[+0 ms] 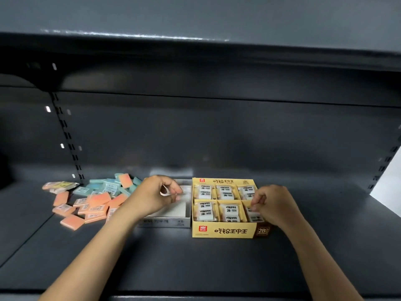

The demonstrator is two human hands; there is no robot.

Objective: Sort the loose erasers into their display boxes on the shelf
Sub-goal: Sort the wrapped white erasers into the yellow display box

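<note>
— Two bare forearms reached in from the near edge of the dark shelf. What was the left hand doing?

— It hung over the grey display box, fingers curled, pinching a small pale wrapped eraser above the box's open well.

— And the right hand?

— Its fingers were curled at the near right compartment of the yellow display box, pinching a wrapped white eraser there. The other compartments each held wrapped white erasers marked 2B.

— Where were the loose ones?

— To the left of the grey box, on the shelf: orange erasers scattered nearer, blue erasers heaped behind them, touching. The two boxes stood side by side, touching.
</note>
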